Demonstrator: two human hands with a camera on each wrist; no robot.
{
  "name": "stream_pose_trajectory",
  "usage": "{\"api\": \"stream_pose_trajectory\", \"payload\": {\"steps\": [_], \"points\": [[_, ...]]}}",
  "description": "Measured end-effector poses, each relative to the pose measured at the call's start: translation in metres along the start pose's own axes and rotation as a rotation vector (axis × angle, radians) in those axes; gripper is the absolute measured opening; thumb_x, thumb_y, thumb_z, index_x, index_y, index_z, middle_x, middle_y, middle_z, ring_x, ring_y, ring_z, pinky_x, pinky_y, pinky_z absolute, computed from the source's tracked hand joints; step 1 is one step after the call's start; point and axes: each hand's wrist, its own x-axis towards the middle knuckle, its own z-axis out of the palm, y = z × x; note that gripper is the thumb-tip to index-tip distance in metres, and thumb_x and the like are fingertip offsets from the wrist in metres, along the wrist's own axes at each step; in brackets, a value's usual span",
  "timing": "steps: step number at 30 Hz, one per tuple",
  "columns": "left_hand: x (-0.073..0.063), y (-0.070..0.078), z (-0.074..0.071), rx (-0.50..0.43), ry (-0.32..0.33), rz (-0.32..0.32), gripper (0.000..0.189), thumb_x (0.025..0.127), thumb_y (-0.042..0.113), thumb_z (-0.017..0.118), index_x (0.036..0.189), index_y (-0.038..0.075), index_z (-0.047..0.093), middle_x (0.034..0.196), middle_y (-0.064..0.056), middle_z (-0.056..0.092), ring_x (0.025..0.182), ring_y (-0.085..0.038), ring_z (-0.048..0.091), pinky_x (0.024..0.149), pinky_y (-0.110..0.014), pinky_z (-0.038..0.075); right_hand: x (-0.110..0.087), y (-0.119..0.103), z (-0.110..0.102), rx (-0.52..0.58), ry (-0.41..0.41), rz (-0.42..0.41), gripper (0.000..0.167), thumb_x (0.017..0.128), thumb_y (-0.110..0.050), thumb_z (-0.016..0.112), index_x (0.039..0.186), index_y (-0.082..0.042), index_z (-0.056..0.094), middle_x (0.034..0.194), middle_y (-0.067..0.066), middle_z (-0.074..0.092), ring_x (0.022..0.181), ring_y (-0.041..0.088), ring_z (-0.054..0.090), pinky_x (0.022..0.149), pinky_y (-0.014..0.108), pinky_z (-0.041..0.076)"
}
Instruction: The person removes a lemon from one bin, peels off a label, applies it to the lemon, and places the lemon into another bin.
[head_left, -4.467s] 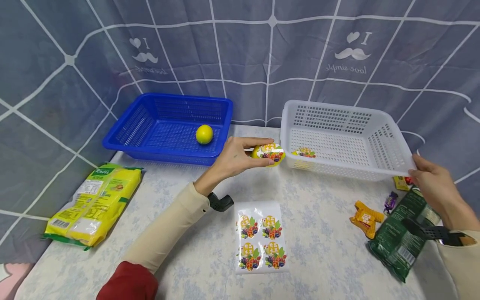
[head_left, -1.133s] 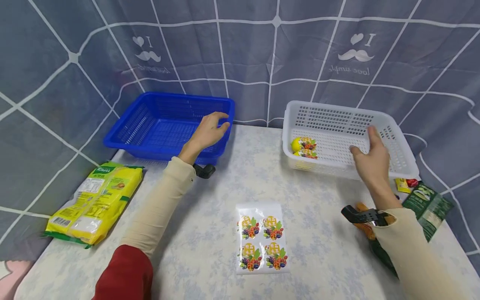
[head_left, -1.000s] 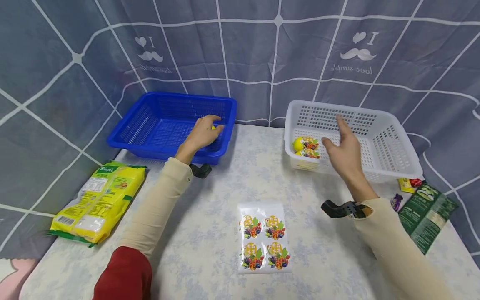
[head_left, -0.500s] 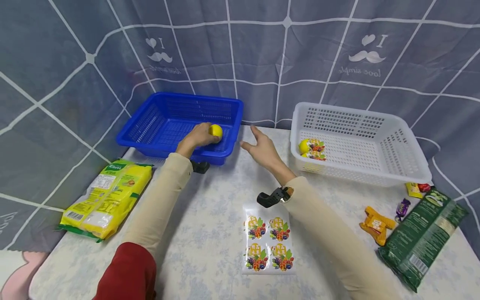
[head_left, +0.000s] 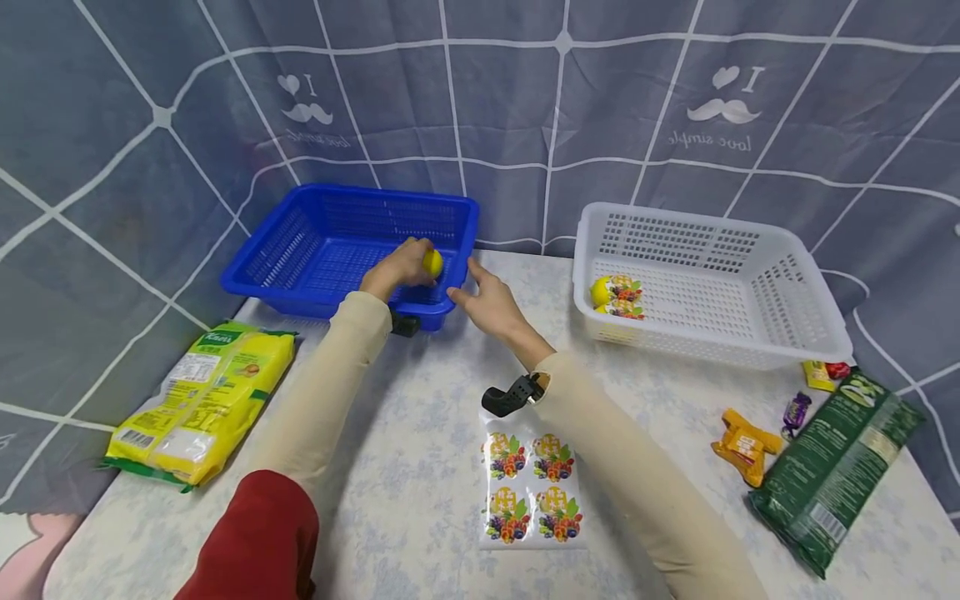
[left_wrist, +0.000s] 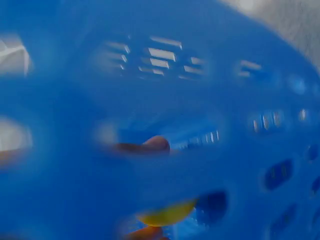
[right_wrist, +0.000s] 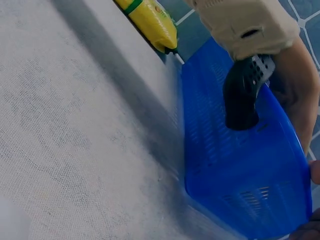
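Observation:
In the head view my left hand (head_left: 401,265) reaches into the right part of the blue basket (head_left: 300,296) and grips a yellow lemon (head_left: 433,263). Through the basket's holes, the left wrist view shows part of that lemon (left_wrist: 167,214) and some fingertips (left_wrist: 157,144), blurred. My right hand (head_left: 495,307) is at the basket's right rim, thumb and forefinger spread, fingertips right at the edge. The right wrist view shows the thumb (right_wrist: 315,171) beside the rim. Two lemons with fruit stickers (head_left: 606,291) lie in the white basket (head_left: 712,346).
A sheet of fruit stickers (head_left: 532,500) lies mid-table, partly under my right forearm. A yellow packet (head_left: 206,400) is at left. A green packet (head_left: 836,475), an orange-wrapped piece (head_left: 745,446) and small wrapped sweets (head_left: 797,412) lie at right. A patterned curtain (head_left: 510,108) hangs behind.
A stickered lemon has gone from my left hand into the white basket. The left hand then took hold of the lemon in the blue basket; the right moved left to that basket's rim.

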Motion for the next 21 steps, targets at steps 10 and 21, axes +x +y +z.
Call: {"api": "stream_pose_trajectory", "payload": {"steps": [10,21], "points": [[0.012,-0.002,0.005,-0.067,0.094,-0.018,0.051,0.094,0.001,0.057,0.141,-0.004,0.036,0.135,-0.027,0.047,0.120,-0.037,0.044,0.104,-0.047,0.038,0.000,0.000,-0.004,0.011,-0.003,-0.001,0.069,0.100,-0.025,0.057,0.155,-0.002,0.022,0.160,0.012,0.023,0.147,0.025,0.022,0.118,0.037,0.020],[-0.010,-0.015,-0.010,-0.082,-0.056,0.003,0.053,0.091,-0.003,0.048,0.144,-0.002,0.040,0.143,-0.024,0.042,0.122,-0.037,0.041,0.107,-0.052,0.034,-0.004,0.002,-0.001,0.042,-0.035,-0.002,0.069,0.102,-0.026,0.055,0.156,-0.004,0.019,0.161,0.012,0.020,0.147,0.026,0.021,0.118,0.041,0.020]]}}
